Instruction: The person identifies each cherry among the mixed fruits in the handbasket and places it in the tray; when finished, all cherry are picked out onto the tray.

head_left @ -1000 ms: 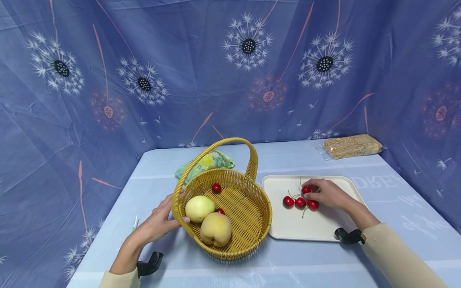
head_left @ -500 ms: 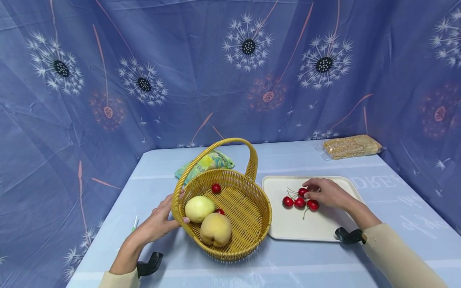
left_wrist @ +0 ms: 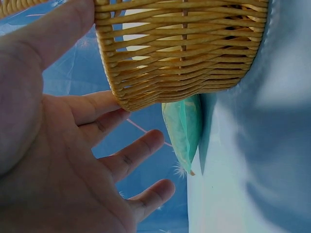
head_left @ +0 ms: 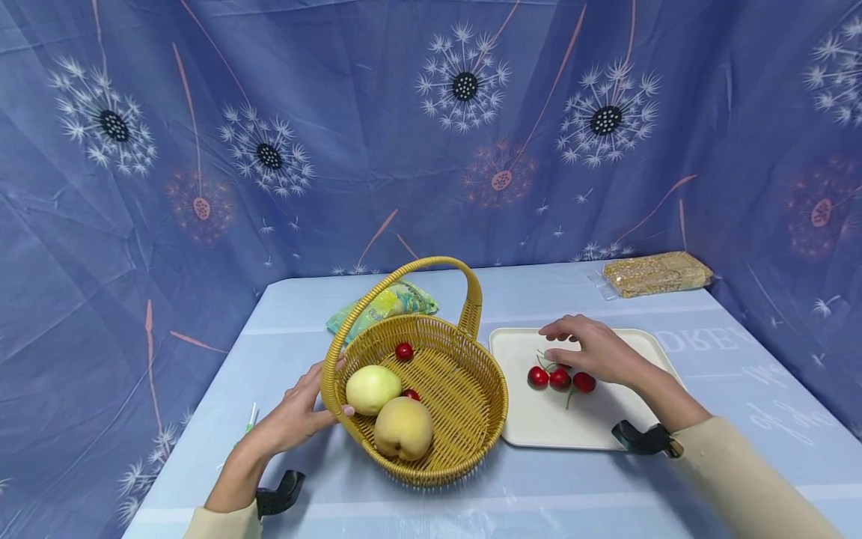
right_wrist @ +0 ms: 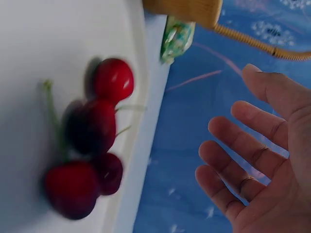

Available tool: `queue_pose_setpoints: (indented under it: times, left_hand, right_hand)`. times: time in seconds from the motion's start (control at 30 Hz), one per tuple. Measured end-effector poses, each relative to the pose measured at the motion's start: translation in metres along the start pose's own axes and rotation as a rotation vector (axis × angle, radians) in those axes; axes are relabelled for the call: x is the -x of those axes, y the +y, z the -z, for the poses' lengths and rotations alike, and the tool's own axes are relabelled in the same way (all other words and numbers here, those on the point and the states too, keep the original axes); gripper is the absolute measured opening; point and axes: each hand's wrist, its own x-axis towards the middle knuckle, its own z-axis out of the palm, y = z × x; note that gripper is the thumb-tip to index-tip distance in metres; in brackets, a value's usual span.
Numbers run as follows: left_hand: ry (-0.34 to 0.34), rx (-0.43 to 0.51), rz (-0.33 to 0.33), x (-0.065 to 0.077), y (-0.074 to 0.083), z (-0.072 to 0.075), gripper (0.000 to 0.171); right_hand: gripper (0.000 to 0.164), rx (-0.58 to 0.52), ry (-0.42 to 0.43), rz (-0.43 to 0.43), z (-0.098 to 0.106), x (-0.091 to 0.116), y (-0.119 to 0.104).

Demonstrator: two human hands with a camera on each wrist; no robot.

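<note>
A yellow wicker basket (head_left: pixel 465 419) holds a pale green round fruit (head_left: pixel 373 390), a peach (head_left: pixel 404 429) and two red cherries (head_left: pixel 404 352). My left hand (head_left: pixel 299 408) touches the basket's left rim with thumb and fingertips, its other fingers extended in the left wrist view. Several stemmed cherries (right_wrist: pixel 114 80) lie bunched on a cream tray (head_left: pixel 539 423). Above them hovers my right hand (head_left: pixel 589 350), fingers relaxed and apart, nothing in its palm in the right wrist view. In the head view this hand hides one cherry of the bunch.
Behind the basket lies a green printed packet (head_left: pixel 397 301). A clear bag of grain-like food (head_left: pixel 656 275) sits at the table's back right. The basket's tall arched handle (head_left: pixel 431 263) rises over it. Blue patterned cloth (head_left: pixel 377 150) closes off the back and sides.
My right hand lowered a cherry onto the tray beside the others and let it go. Now it has risen and shifted left, fingers spread. My left hand and the basket stay put.
</note>
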Motion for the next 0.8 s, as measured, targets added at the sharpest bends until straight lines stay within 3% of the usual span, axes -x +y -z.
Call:
queue_pose_setpoints:
  times: [0.4, 0.8]
  left_hand:
    - [-0.003, -0.006, -0.004, 0.000, 0.000, 0.000, 0.079]
    - [-0.008, -0.002, 0.007, 0.000, 0.001, 0.001, 0.079]
  right_hand:
    - [0.033, 0.002, -0.024, 0.130, 0.000, -0.015, -0.059]
    - [0.033, -0.004, -0.113, 0.268, -0.010, -0.044, -0.110]
